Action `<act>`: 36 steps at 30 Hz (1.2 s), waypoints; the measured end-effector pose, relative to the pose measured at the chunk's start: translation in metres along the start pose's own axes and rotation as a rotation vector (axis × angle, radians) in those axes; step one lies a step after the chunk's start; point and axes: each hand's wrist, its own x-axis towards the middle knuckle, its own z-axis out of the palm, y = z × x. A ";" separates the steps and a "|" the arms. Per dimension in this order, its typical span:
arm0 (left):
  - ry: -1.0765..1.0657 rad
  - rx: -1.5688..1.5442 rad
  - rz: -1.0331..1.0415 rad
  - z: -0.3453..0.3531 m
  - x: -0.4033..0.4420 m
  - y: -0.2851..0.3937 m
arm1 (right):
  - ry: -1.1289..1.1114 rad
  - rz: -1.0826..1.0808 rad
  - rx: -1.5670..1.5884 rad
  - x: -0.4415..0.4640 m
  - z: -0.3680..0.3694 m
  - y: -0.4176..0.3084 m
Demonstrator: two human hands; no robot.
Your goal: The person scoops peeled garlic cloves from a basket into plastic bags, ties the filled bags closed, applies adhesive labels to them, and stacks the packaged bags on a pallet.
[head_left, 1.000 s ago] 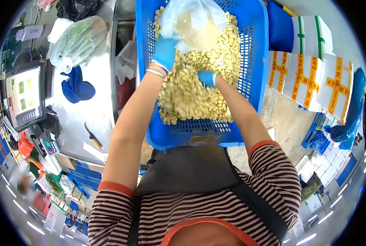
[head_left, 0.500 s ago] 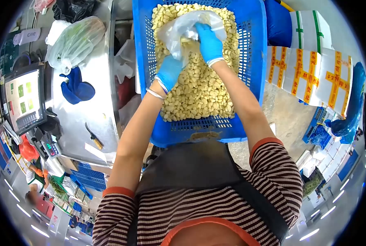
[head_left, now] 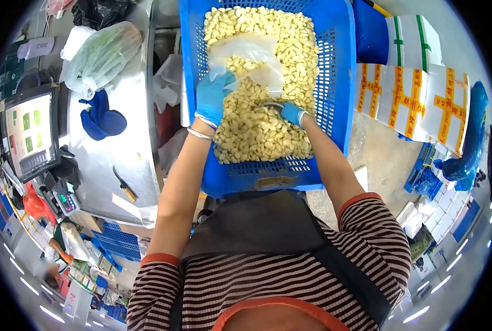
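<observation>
A blue perforated crate [head_left: 337, 105] holds a thick layer of pale, flat beans [head_left: 295, 49]. On the beans lies a clear plastic bag [head_left: 257, 44], its mouth toward me and some beans inside. My left hand [head_left: 212, 98], in a blue glove, is closed on the bag's near left edge. My right hand [head_left: 294, 113], also gloved in blue, grips the end of a curved metal rim [head_left: 271, 104], part of a scoop or bowl. Heaped beans hide the rest of that tool.
On the left, a steel table [head_left: 113, 165] bears a filled plastic bag [head_left: 105, 58], a blue cloth [head_left: 102, 116], a knife [head_left: 126, 185] and a monitor [head_left: 30, 132]. Taped white boxes [head_left: 411, 102] stand right of the crate. A person [head_left: 58, 256] is at the lower left.
My right hand has left the bag and moved down and right, to the metal rim. The bag now lies flatter, and my left hand has shifted slightly left.
</observation>
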 end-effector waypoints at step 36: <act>-0.007 0.121 0.126 0.015 -0.001 0.015 | -0.433 -0.129 0.281 0.004 0.015 -0.021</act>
